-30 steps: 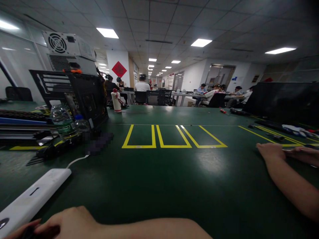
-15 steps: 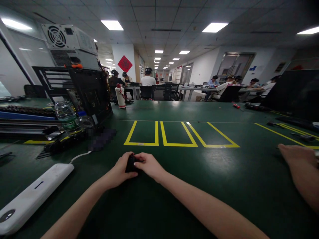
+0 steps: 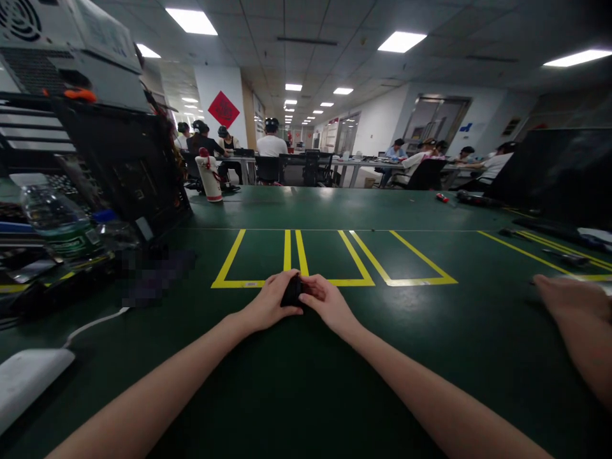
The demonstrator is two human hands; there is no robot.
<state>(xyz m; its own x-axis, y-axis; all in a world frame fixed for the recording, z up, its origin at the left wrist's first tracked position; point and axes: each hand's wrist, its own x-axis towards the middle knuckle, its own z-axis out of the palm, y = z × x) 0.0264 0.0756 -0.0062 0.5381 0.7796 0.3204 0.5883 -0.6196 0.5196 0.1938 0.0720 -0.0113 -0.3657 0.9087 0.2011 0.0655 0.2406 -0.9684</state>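
Note:
Both my hands meet over a small black object (image 3: 291,292) on the green table (image 3: 335,357), at the near edge of the yellow marked boxes (image 3: 287,258). My left hand (image 3: 268,303) curls around its left side. My right hand (image 3: 326,305) pinches its right side with the fingers closed. Most of the object is hidden between the fingers, so I cannot make out what it is.
A co-worker's hand (image 3: 571,299) rests on the table at the right. A black computer case (image 3: 124,166), a water bottle (image 3: 55,220) and a white power strip (image 3: 29,382) crowd the left. A white flask (image 3: 210,178) stands farther back. People sit at distant desks.
My hands came up from the near table edge to the middle, joined on the small black object, then slid forward to the yellow lines. The view has shifted nearer the case.

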